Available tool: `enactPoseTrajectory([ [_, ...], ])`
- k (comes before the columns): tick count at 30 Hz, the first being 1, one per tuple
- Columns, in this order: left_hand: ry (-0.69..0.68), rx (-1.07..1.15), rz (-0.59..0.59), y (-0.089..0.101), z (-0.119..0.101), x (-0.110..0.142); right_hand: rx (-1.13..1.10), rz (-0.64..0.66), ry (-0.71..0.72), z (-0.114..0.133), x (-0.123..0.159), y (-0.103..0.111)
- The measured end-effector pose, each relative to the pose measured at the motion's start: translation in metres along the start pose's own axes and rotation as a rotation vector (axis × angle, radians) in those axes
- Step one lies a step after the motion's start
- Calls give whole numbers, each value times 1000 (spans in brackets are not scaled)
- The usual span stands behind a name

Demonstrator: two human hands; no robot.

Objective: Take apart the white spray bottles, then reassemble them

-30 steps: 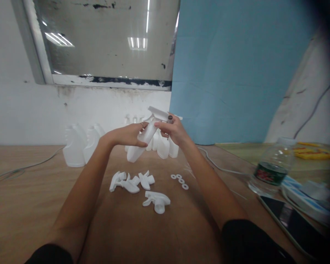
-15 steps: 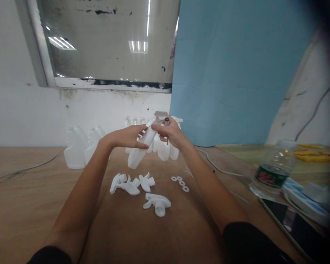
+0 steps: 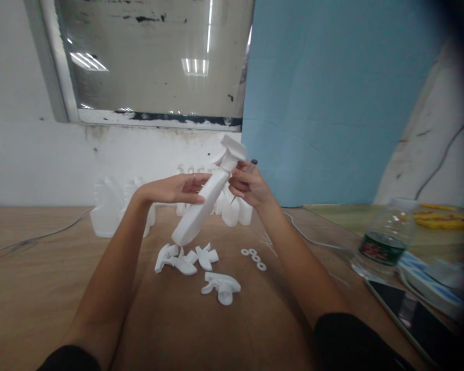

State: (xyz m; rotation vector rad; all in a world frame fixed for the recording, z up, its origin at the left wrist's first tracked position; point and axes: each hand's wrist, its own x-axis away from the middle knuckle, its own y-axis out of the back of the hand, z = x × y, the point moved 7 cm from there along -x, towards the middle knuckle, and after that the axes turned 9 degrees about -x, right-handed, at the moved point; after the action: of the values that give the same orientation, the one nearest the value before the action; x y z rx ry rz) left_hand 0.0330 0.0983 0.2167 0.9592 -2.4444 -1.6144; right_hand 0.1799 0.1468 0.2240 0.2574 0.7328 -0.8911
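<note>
A white spray bottle [image 3: 205, 206] hangs tilted above the table, its base down to the left and its trigger sprayer head [image 3: 232, 152] up at the right. My left hand [image 3: 178, 188] grips the bottle's body, thumb on the near side. At the neck, my right hand [image 3: 251, 183] has its fingers closed round the bottle just under the head. A thin dark-ended tool [image 3: 254, 164], like a small screwdriver, is also tucked in that hand. Below lie several loose trigger sprayer heads [image 3: 222, 287] and several small white ring washers [image 3: 255, 258].
White bottles [image 3: 107, 211] stand at the back left, and more bottles [image 3: 235, 212] stand behind my hands. On the right are a water bottle [image 3: 382, 247], a power strip [image 3: 429, 288] and a phone [image 3: 410, 319]. Thin white tubes [image 3: 269, 242] lie near the washers.
The spray bottle's head has risen and turned, and its base has dropped slightly to the left. The thin tool in my right hand has gone from upright to slanted.
</note>
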Motion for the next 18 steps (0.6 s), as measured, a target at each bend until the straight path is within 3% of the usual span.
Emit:
enactPoseTrajectory([
  [3, 29, -36, 28, 2, -2, 7, 21, -2, 40, 5, 2, -4],
  [8, 139, -83, 123, 7, 0, 30, 192, -220, 183, 35, 6, 14],
  [12, 417, -313, -47, 42, 26, 74, 320, -341, 315, 69, 11, 40],
  [18, 909, -616, -343, 107, 86, 180, 285, -421, 366, 93, 14, 81],
])
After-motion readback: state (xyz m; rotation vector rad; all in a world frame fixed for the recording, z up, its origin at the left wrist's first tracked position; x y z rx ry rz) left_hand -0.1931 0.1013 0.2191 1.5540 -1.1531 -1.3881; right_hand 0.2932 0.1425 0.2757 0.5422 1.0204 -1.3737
